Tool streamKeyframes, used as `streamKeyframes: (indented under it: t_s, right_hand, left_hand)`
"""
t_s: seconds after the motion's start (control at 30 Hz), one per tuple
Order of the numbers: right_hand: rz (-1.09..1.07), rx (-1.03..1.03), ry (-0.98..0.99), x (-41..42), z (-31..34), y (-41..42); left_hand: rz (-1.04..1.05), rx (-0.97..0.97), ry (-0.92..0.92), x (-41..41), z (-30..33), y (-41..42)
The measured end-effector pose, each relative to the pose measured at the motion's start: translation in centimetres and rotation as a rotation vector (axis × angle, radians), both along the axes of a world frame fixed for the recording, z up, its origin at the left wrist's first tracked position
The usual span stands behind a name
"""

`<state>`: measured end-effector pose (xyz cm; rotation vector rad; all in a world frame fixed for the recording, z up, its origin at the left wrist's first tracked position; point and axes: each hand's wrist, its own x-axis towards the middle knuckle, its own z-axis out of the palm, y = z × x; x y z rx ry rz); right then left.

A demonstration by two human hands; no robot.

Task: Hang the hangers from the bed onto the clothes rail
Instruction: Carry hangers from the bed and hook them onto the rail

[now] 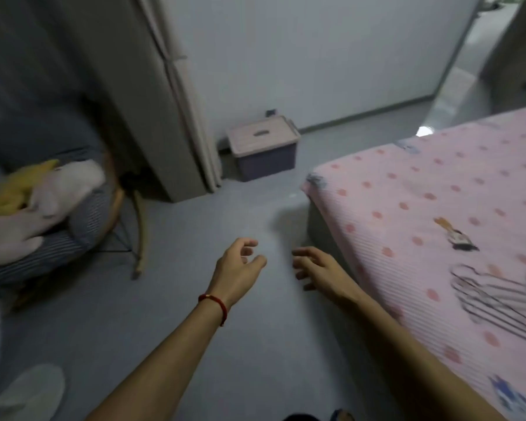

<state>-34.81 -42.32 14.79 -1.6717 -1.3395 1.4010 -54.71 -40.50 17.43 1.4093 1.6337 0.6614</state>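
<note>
A bed [431, 208] with a pink dotted sheet fills the right side. Several thin pale hangers [498, 299] lie in a blurred pile on the sheet near the right edge. My left hand [237, 265], with a red cord on its wrist, hovers over the grey floor, fingers loosely curled and holding nothing. My right hand [319, 271] is beside it, close to the bed's corner, fingers spread and holding nothing. No clothes rail shows clearly in this view.
A chair [82, 220] with striped cushions and soft toys [43, 196] stands at the left. A tall grey fabric wardrobe [152, 110] rises behind it. A lidded storage box [263, 147] sits by the white wall. Grey floor lies between chair and bed.
</note>
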Motion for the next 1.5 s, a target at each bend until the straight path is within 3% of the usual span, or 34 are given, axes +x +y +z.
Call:
streamKeyframes:
  t_s: [0.23, 0.53, 0.73, 1.03, 1.27, 1.5]
  right_hand:
    - [-0.514, -0.179, -0.015, 20.1, -4.7, -6.5]
    - [-1.043, -0.382, -0.011, 30.7, -7.6, -13.2]
    - [-1.226, -0.493, 0.064, 34.0, -12.1, -14.7]
    - [-1.196, -0.691, 0.146, 42.8, -23.4, -9.7]
    - [-1.208, -0.888, -0.061, 48.0, -32.6, -1.9]
    - [-1.290, -0.972, -0.339, 47.8, -36.0, 1.8]
  left_hand:
    - [-0.408, -0.094, 0.083, 19.8, -3.2, 1.4]
    - [-1.009, -0.058, 0.153, 38.6, -7.6, 4.5]
    - [-1.275, -0.101, 0.256, 46.2, -10.4, 5.2]
    - [-1.293, -0.102, 0.354, 55.9, -16.0, 5.9]
    - [-1.180, -0.201, 0.318, 60.4, -21.1, 7.3]
    - [-1.096, -0.241, 0.323, 60.3, -23.8, 9.7]
